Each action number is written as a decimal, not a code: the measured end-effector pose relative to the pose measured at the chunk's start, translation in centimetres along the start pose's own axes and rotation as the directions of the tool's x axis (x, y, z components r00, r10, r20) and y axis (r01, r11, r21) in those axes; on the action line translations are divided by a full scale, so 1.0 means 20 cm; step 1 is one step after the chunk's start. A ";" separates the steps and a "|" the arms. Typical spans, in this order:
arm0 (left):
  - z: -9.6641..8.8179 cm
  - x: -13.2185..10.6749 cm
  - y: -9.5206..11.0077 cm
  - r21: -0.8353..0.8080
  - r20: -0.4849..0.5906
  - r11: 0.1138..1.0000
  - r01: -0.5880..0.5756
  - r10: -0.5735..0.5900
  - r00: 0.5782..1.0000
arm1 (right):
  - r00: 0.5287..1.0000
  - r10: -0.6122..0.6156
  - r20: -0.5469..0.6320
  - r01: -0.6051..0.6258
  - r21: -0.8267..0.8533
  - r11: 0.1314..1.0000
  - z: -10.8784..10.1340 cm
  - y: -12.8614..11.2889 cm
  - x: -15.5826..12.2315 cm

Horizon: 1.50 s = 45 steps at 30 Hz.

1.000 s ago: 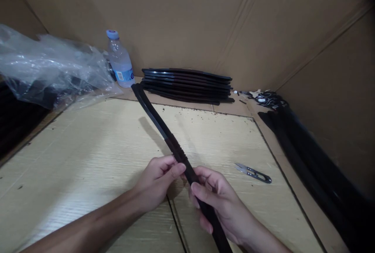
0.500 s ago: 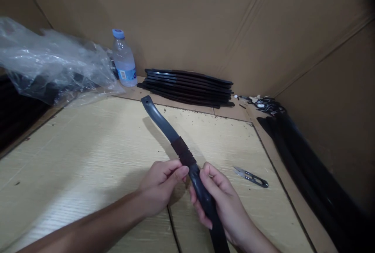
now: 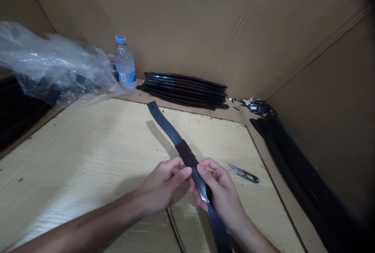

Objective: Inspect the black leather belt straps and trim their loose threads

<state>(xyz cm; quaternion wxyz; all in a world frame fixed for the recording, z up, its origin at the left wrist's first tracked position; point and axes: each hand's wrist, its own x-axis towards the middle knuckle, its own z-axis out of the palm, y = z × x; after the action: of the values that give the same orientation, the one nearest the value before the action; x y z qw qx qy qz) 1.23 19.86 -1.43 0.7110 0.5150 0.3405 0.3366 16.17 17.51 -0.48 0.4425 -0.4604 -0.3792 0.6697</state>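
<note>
A long, flat black strap (image 3: pixel 167 126) with a hole near its far end runs diagonally between my hands, held above the board. Partway along it sits a dark brown ribbed sleeve (image 3: pixel 186 153). My left hand (image 3: pixel 168 178) pinches the strap's left edge at the sleeve's near end, thumb on top. On the other side, my right hand (image 3: pixel 218 190) grips the strap just below the sleeve, thumb on its surface and fingers curled underneath. The strap bends and shines between my fingers. Its near end leaves the bottom of the view.
Thread snips (image 3: pixel 243 173) lie on the pale board (image 3: pixel 88 147) to the right. Behind stand a stack of black strips (image 3: pixel 184 90) and a water bottle (image 3: pixel 125 63). Clear plastic (image 3: pixel 61 61) is at left; more black strips (image 3: pixel 293 171) and a small tangled pile (image 3: pixel 259 107) are at right.
My right thumb has moved up closer to the sleeve. The strap's far end has tilted and shifted slightly right and down in view. Both hands still hold the strap.
</note>
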 end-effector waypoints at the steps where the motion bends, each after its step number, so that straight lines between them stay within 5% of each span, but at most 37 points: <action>1: 0.00 0.00 0.01 0.021 -0.018 1.000 -0.001 0.001 1.000 | 1.000 -0.019 -0.003 0.019 -0.013 1.000 0.00 0.00 0.00; 6: 0.00 0.01 0.00 0.085 -0.035 0.996 -0.002 0.005 0.999 | 0.996 -0.088 -0.018 0.087 -0.025 0.996 0.01 0.00 0.00; 20: 0.04 0.08 0.04 0.002 -0.039 0.968 -0.251 0.251 0.967 | 0.965 -0.262 -0.011 0.262 -0.037 0.964 0.00 -0.03 0.08; 27: 0.00 0.12 0.03 0.064 -0.052 0.951 -0.304 0.307 0.950 | 0.962 -0.270 0.032 0.267 0.076 0.961 0.03 -0.05 0.14; 45: 0.05 0.00 0.04 0.109 -0.143 0.956 -0.273 0.287 0.947 | 0.990 -0.139 0.017 0.138 0.040 0.990 0.05 -0.04 -0.04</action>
<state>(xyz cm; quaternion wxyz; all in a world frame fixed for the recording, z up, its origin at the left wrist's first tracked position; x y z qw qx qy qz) 1.89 19.63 -0.43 0.6034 0.5608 0.3335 0.4584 15.51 16.99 0.71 0.4930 -0.4175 -0.4016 0.6492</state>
